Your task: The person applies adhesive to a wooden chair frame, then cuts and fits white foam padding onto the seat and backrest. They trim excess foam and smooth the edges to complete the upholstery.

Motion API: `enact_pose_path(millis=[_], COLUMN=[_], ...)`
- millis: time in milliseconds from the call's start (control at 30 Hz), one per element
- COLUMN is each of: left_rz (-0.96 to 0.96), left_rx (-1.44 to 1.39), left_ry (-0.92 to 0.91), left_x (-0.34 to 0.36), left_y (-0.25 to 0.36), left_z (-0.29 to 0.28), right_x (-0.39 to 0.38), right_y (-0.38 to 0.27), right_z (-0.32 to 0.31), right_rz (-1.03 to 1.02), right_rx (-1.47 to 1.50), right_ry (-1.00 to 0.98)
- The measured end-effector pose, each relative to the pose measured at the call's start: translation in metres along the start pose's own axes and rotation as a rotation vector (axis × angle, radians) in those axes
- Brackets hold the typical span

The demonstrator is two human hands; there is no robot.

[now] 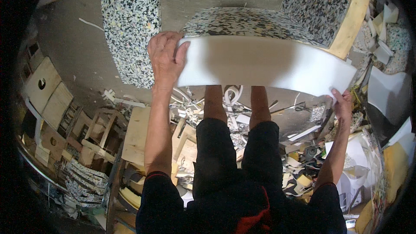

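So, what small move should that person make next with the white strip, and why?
Perhaps ease the white strip forward over the middle speckled slab: the left hand and right hand hold its opposite ends, and the slab shows just beyond its far edge.

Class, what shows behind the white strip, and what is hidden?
Past the white strip, a speckled slab shows above and bare legs below. How the legs continue, and anything directly behind, is covered.
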State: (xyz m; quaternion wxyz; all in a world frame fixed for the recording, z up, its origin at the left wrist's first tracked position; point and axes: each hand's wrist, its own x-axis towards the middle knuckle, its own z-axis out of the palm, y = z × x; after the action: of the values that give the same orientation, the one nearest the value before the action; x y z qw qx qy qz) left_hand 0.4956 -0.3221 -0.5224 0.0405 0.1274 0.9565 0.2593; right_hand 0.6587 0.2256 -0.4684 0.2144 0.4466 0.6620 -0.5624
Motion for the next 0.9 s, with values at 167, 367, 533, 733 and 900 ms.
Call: enact_pose_path(millis=[167,367,533,733,900], left_rz=[0.002,0.062,0.03,0.015,0.028], left_rx=[-0.023,0.014,-0.034,0.037,-0.002], left_ry=[-0.126,-0.135,-0.16,-0.18,-0.17], left_x=[0.006,0.012,0.012,0.009,0.011], left_y=[-0.005,0.019,0.036,0.036,0.038], left_z=[-0.007,0.011,0.03,0.027,0.029], right_x=[0.016,0.027,0.017,-0.008,-0.016], right_y=[-0.004,-0.029,-0.022,-0.027,-0.022], right_z=[-0.003,0.018,0.034,0.028,0.024], right_rz=[-0.132,-0.176,-0.343,-0.498,-0.543], right_rx=[0.069,0.007,-0.182,-0.254,-0.181], right_ry=[0.011,0.09,0.317,0.463,0.484])
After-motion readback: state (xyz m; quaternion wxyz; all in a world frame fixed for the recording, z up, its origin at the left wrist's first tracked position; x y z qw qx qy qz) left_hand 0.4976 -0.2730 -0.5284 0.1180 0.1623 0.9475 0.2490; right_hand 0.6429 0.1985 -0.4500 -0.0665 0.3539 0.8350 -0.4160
